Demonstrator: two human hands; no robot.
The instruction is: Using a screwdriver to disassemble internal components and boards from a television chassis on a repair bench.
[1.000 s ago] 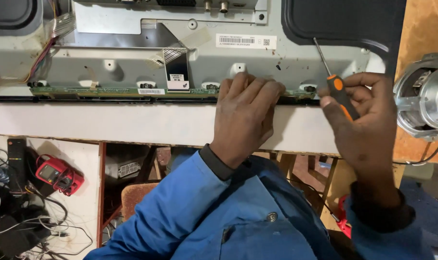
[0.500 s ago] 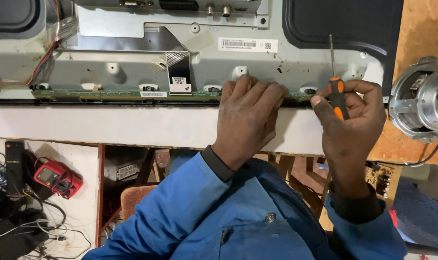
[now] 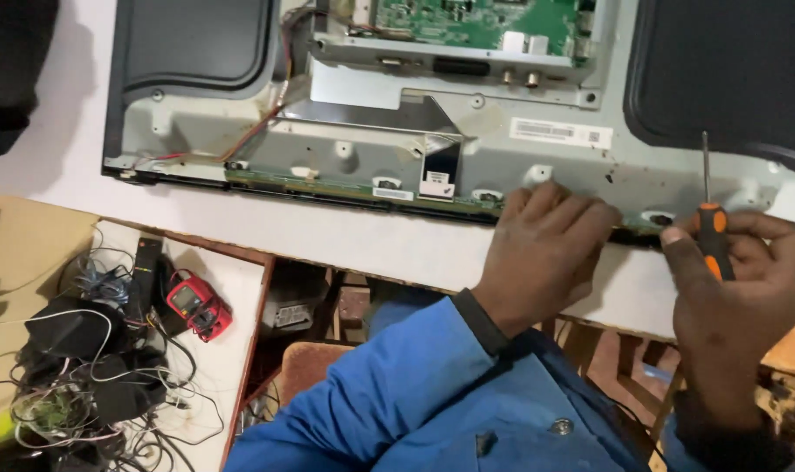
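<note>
Opened flat-panel display chassis [image 3: 345, 149], back cover removed, lying face-down on a white bench [image 3: 327, 240]; a broad, stiff metal frame, probably heavy but fragile on its glass side, best lifted by the frame edges. Green main circuit board [image 3: 467, 22] at the top centre. Narrow driver strip board [image 3: 354, 185] along the lower edge, thin and brittle, joined by a soft ribbon cable [image 3: 438, 162]; handle by its edges only. Left hand [image 3: 546, 249] lies flat, fingers pressed together on the strip's right end. Right hand [image 3: 747, 280] pinches an orange-handled screwdriver [image 3: 710, 236], shaft upright, light and rigid, just beside the chassis's lower right corner. Red multimeter [image 3: 198, 304] among tangled wires [image 3: 91, 376] on the lower left.
</note>
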